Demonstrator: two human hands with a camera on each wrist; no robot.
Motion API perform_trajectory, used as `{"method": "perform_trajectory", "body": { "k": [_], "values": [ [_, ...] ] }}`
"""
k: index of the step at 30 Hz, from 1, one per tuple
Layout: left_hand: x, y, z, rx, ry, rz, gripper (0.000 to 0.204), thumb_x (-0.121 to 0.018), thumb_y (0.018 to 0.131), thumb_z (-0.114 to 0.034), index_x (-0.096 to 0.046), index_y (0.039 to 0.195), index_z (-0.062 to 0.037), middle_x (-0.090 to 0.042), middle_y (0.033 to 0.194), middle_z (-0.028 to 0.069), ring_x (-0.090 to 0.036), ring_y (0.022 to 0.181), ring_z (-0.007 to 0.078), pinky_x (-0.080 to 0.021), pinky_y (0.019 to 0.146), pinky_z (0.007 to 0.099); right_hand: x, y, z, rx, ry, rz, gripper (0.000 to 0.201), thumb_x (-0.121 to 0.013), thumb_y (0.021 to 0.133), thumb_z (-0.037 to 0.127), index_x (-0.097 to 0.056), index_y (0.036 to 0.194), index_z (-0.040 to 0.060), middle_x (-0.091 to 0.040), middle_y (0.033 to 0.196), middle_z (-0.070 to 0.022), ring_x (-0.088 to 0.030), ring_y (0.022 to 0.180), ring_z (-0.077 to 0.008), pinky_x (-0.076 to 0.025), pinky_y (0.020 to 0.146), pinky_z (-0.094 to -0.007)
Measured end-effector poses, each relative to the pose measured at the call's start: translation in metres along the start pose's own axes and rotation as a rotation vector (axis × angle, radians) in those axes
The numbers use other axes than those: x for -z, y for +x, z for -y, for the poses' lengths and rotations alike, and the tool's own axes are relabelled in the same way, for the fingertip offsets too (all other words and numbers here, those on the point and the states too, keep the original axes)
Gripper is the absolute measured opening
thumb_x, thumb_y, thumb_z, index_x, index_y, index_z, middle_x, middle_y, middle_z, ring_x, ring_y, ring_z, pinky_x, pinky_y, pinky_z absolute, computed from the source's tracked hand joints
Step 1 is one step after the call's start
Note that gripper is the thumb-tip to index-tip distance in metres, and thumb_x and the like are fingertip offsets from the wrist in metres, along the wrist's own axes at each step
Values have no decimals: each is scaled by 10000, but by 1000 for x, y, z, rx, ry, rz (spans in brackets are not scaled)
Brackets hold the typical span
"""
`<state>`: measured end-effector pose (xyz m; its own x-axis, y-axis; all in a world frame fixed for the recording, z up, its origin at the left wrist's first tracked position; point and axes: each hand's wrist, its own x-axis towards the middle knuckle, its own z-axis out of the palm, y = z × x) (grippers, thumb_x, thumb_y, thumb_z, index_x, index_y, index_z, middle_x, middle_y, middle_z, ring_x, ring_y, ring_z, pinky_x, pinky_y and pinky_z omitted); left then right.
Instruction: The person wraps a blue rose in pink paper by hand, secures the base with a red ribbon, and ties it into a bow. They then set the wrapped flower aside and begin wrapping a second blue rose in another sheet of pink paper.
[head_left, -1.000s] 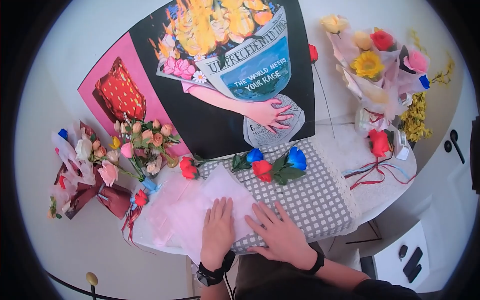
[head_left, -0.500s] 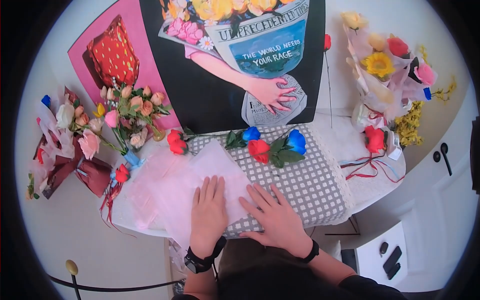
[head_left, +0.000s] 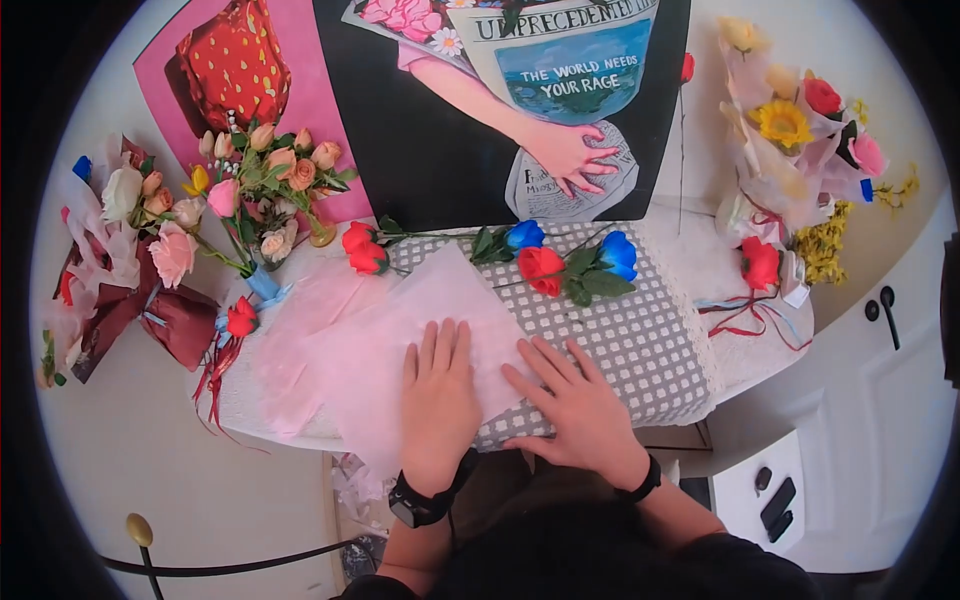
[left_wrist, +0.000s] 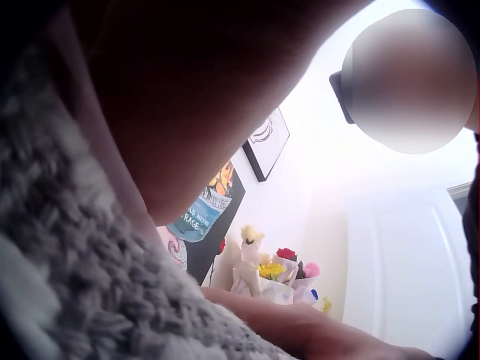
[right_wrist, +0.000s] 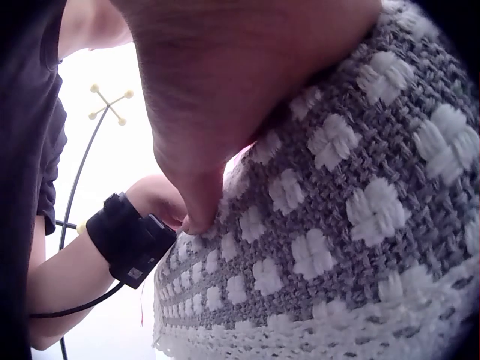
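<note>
In the head view my left hand (head_left: 440, 405) lies flat, fingers straight, on pale pink wrapping paper (head_left: 350, 370) at the table's front edge. My right hand (head_left: 582, 415) rests beside it with spread fingers on the grey-and-white checked cloth (head_left: 655, 370), its fingertips close to the paper's right edge. The right wrist view shows that hand over the cloth's woven pattern. Beyond the hands lie red roses (head_left: 541, 271) and blue roses (head_left: 618, 256) with green leaves. Another red rose head (head_left: 364, 248) touches the back of the paper.
Wrapped bouquets stand at the left (head_left: 165, 300) and right (head_left: 765, 150), with a vase of peach roses (head_left: 285, 170) near the left one. A large painted poster (head_left: 450, 150) leans behind. Ribbons (head_left: 755, 320) trail at the right; a small white table (head_left: 790, 460) is lower right.
The head view has shifted, so the poster and table sit higher in it. Both hands stay flat on the paper and cloth in nearly the same places.
</note>
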<state>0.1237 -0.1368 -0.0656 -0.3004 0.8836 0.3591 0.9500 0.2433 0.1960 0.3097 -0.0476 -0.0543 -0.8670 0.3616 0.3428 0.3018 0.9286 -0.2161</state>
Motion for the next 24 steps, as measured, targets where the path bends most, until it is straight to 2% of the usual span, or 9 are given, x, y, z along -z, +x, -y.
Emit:
{"method": "perform_trajectory", "body": {
  "k": [8, 14, 24],
  "values": [
    [-6, -6, 5, 16, -53, -85, 464, -524, 979, -91, -499, 1435, -4, -508, 1479, 175, -420, 1426, 354, -327, 1175, 499, 0, 1, 5, 6, -37, 7, 833, -742, 807, 594, -538, 1454, 110, -462, 1540, -168, -413, 1445, -340, -294, 1193, -541],
    [-7, -8, 4, 21, -68, -121, 452, -525, 980, -96, -515, 1423, -4, -519, 1469, 179, -429, 1422, 351, -322, 1177, 503, -5, 0, 4, 41, -66, -34, 802, -707, 834, 613, -560, 1422, 87, -486, 1507, -178, -434, 1419, -342, -307, 1183, -545],
    [-8, -5, 2, -53, 58, -45, 464, -523, 980, -101, -502, 1432, 1, -503, 1486, 193, -439, 1414, 363, -343, 1168, 508, -4, -7, -3, 37, 9, -104, 793, -721, 826, 601, -573, 1400, 73, -493, 1496, -183, -436, 1416, -342, -301, 1185, -551]
  ]
}}
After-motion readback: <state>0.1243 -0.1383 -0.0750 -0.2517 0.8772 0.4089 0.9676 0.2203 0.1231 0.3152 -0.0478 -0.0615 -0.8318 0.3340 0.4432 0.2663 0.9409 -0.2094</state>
